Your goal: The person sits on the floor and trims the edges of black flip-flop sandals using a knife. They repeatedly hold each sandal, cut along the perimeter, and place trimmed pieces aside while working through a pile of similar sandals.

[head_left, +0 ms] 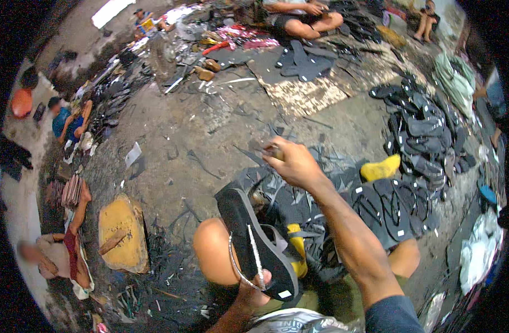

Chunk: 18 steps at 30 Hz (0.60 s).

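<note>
My left hand point(253, 294) grips the heel end of a black flip-flop point(243, 216) with silver beaded straps, tilted against my bent knee. Its thumb shows near the strap; the other fingers are hidden behind the sole. Beyond the flip-flop's toe, my right hand point(296, 164) is raised and closed around a small tool with a brownish handle point(274, 151), its tip blurred. Between my legs, under the flip-flop, lie a yellow foot-shaped form point(296, 250) and dark scraps point(315, 222). Several black flip-flops point(385, 211) lie in a row beside my right forearm.
Another yellow foot-shaped form point(381, 168) lies beyond that row. A heap of black sandals point(426, 133) spreads at the right. At the left is a yellowish block point(124, 236) with a brown piece on top. Other people point(304, 16) sit around the scrap-strewn floor.
</note>
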Motion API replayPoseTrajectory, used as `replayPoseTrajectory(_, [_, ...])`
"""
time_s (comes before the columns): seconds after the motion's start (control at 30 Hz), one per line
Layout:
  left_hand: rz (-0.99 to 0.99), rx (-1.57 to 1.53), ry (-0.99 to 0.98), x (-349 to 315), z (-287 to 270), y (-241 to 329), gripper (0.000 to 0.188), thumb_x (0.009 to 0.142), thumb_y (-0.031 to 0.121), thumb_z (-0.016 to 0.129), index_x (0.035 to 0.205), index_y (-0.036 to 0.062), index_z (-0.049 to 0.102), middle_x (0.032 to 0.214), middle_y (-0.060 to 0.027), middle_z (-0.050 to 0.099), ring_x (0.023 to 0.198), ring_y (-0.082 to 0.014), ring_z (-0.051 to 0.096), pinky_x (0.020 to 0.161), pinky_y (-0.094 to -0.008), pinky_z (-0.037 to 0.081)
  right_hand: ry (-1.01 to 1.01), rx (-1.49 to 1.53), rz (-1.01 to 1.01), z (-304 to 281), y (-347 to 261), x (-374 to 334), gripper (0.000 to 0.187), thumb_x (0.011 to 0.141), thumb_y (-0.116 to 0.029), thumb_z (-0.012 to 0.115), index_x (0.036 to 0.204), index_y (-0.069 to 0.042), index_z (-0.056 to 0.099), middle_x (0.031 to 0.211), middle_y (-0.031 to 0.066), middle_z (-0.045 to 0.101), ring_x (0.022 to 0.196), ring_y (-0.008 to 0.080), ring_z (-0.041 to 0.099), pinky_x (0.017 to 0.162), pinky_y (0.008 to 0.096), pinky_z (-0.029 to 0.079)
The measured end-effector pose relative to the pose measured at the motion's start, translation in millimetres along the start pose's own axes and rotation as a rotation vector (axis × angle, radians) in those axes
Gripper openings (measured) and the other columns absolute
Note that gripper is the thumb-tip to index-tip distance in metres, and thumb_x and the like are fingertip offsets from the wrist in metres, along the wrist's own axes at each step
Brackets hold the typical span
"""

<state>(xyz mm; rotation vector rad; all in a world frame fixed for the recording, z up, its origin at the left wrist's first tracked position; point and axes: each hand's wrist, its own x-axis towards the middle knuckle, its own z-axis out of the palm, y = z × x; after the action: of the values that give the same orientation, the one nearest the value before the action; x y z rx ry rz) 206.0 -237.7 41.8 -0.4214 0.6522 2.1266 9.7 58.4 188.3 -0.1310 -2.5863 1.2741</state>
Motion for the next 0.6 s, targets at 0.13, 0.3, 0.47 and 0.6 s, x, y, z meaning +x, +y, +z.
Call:
replayPoseTrajectory(0.13, [0.118,0.533,0.061,12,72,27,0.028,0.092,0.014,0.07,0.116,0.0036,0.062,0.091,-0.0035,0.063,0.08,-0.018,0.065,0.072,-0.0363,0.057,-0.295,0.582,0.279,-27,-7,-88,0.044,0.097,-0.039,0.069,0.116,0.0,0.066,0.081,0.0008,0.067,0.075,0.0085,0.057,0.07,0.03,0.051])
replayPoseTrajectory(0.3, [0.428,0.299,-0.097,19,165,70,0.053,0.1,0.045,0.059,0.124,-0.0019,0.061,0.107,-0.0069,0.068,0.1,-0.0161,0.064,0.092,-0.0328,0.052,-0.04,0.526,0.412,-33,-39,-165,0.038,0.095,-0.027,0.074,0.118,0.001,0.061,0.091,0.0098,0.07,0.085,0.0126,0.065,0.078,0.0329,0.054])
replayPoseTrajectory(0.47, [0.31,1.019,-0.057,12,175,93,0.044,0.1,0.04,0.062,0.122,0.0019,0.059,0.111,-0.0034,0.066,0.096,-0.0126,0.062,0.085,-0.0299,0.051,-0.077,0.377,0.228,-16,-42,-216,0.037,0.092,-0.024,0.075,0.119,-0.004,0.06,0.102,0.0152,0.069,0.093,0.0292,0.071,0.084,0.0387,0.055])
replayPoseTrajectory(0.6, [0.247,0.832,0.068,3,165,90,0.036,0.1,0.035,0.064,0.116,0.0034,0.063,0.095,0.0012,0.063,0.084,-0.0082,0.058,0.078,-0.0258,0.05,-0.073,-0.012,0.096,10,-9,-262,0.045,0.078,-0.009,0.076,0.12,-0.013,0.061,0.091,0.0123,0.06,0.082,0.0343,0.065,0.07,0.0453,0.055])
